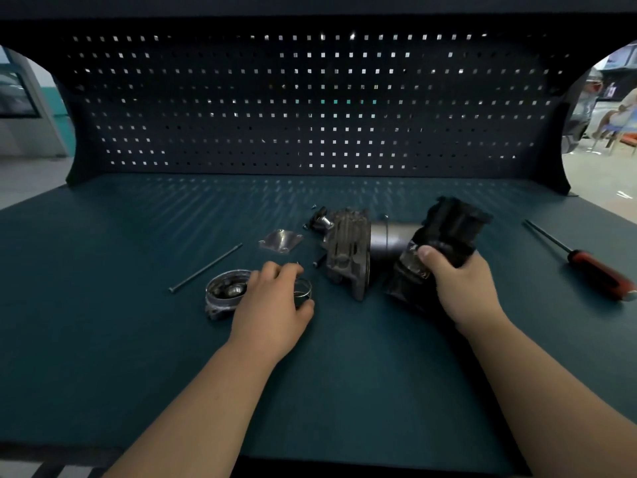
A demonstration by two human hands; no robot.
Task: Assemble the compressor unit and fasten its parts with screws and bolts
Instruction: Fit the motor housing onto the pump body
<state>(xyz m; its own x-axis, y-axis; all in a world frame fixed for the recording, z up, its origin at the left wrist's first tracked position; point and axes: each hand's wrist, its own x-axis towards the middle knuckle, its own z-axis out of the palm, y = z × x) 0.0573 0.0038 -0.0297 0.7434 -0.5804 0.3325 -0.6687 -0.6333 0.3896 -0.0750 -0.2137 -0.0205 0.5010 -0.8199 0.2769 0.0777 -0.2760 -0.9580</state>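
Centre of frame, on the workbench [138, 339]: compressor body [348, 253], with the motor section [444, 232] against its right side and gripped by the right hand [462, 288], and a small fitting [320, 220] just behind its left end. Left of the body: square plate [281, 240]; lower left of that, the end cap [225, 291], with a wire ring [305, 288] just right of it, pinched between fingers and thumb of the left hand [272, 305], and a long bolt [205, 267] lying diagonally behind the cap. Far right of frame: screwdriver [586, 260], well apart from the rest; pegboard [310, 98] upright along the rear edge of the bench.
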